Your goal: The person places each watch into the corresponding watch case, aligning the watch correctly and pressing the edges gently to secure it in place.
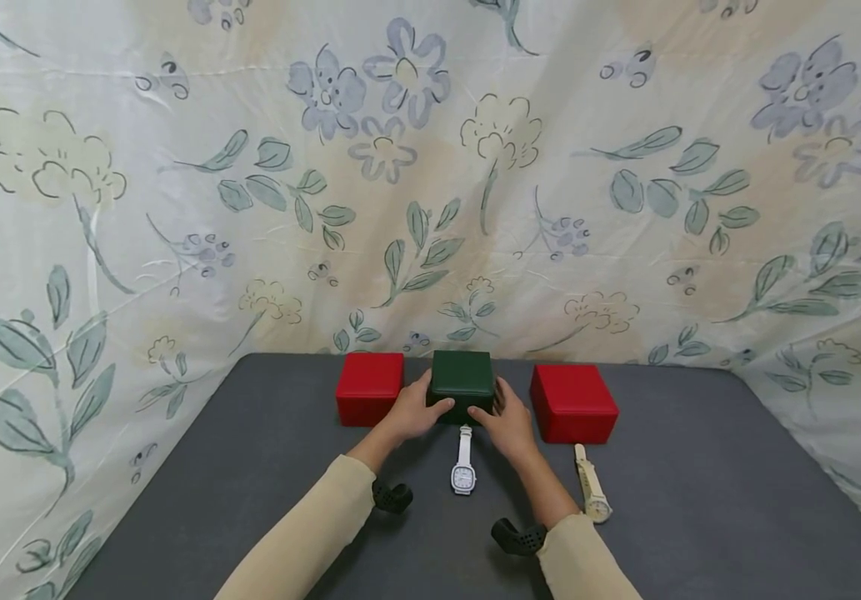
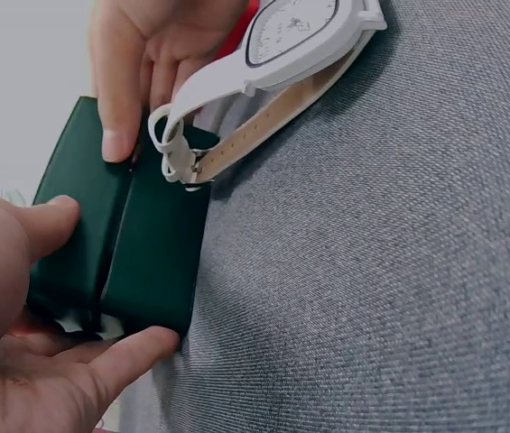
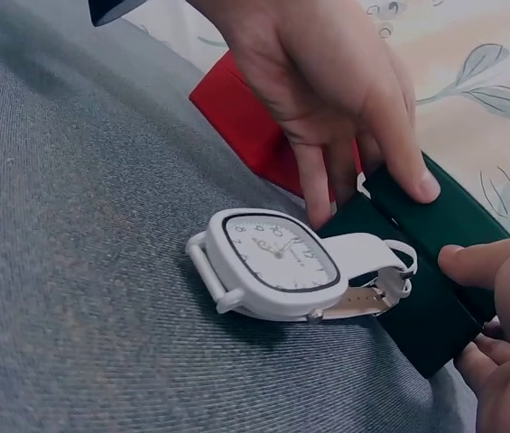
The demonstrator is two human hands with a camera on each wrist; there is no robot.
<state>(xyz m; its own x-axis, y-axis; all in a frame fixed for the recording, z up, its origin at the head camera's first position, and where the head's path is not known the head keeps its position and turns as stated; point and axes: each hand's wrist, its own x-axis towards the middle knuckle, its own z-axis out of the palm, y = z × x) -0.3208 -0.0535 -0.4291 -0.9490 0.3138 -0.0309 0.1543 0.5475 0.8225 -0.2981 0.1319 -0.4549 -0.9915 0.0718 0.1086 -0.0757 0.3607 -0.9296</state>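
Note:
A dark green watch box stands between two red ones at the back of the table. My left hand grips its left side and my right hand its right side, thumbs on the front. In the left wrist view, the left thumb lies on the lid part, above the seam. The lid is down. Just in front of the box lies a white wristwatch, strap end toward it. Its squarish face shows in the right wrist view, the strap buckled in a loop.
One red box stands close to my left hand, another red box to the right. A cream-strapped watch lies in front of the right one. A flowered cloth hangs behind the grey table.

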